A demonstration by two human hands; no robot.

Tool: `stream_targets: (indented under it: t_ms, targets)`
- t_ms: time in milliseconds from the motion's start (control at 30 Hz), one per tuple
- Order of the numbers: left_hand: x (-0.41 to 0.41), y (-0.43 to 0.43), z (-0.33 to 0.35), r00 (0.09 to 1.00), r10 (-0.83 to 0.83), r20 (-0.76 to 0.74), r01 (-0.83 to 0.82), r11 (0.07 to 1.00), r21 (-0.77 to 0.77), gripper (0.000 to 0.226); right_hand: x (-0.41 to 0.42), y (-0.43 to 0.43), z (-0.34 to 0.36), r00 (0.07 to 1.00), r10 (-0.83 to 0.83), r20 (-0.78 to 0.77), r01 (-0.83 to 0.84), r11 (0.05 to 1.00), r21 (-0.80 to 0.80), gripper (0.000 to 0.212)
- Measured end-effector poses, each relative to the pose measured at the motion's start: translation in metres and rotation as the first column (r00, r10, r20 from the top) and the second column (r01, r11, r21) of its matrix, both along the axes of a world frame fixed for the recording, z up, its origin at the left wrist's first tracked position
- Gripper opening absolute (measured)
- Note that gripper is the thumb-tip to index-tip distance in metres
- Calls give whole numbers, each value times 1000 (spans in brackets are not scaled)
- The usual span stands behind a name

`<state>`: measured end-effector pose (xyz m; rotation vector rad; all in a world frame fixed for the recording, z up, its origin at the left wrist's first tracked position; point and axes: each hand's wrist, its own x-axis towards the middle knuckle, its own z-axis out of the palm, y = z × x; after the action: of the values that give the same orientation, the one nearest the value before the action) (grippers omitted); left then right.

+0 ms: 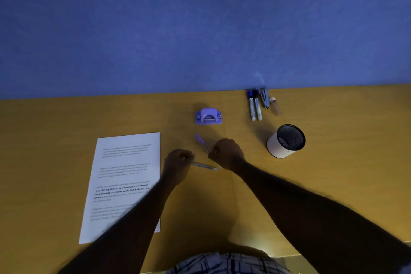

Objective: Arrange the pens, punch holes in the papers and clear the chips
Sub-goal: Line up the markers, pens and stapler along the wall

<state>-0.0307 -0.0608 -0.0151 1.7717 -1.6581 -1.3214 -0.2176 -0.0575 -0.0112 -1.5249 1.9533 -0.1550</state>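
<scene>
My right hand (226, 154) grips a purple pen (200, 141) that points up and to the left, just above the desk. My left hand (178, 162) is curled round the end of a silver pen (205, 166) that lies across the desk between my two hands. A purple hole punch (208, 116) sits behind the hands. The printed papers (124, 176) lie to the left, partly under my left forearm. A white pen cup (285, 141) with a dark mesh inside stands to the right.
Two white markers with blue caps (254, 105), a grey clip-like tool (264, 98) and a small clear bottle (275, 105) lie at the back right by the blue partition (200, 24). The yellow desk (344, 173) ends at its front edge near my body.
</scene>
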Motion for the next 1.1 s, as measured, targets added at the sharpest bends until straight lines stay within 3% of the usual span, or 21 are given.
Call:
stream_targets:
  t_ms: [100,200,467,567,633,733,967,1033,1100]
  targets:
    - [-7,-6,8,962,134,-240,-102,985,139,12,5,-1,9,984,-4,177,16,998,-66,15]
    - [-11,-13,13,900,260,-349,-167,947,274,13,15,2,14,971,25,236,-7,997,-80,13]
    - [-1,-19,11,940,217,-265,-170,967,188,19,18,8,5,957,105,270,-90,994,-68,24]
    - [11,-24,5,920,288,-265,-241,950,196,18,16,14,0,968,247,54,-240,964,-111,26]
    - [20,-27,3,898,336,-283,-283,936,210,17,17,18,-5,918,369,-143,-382,921,-79,33]
    - [29,-31,-1,878,384,-286,-330,918,219,19,23,18,-8,864,444,-240,-459,888,-12,34]
    - [24,-34,-3,883,389,-263,-341,916,212,15,9,16,-4,918,358,-170,-360,933,19,32]
    - [14,-35,-2,890,369,-267,-324,925,200,15,-1,17,-4,988,153,-1,-153,988,-19,20]
    - [0,-37,-2,898,342,-278,-291,934,208,16,-10,17,-2,969,-92,228,96,995,-8,9]
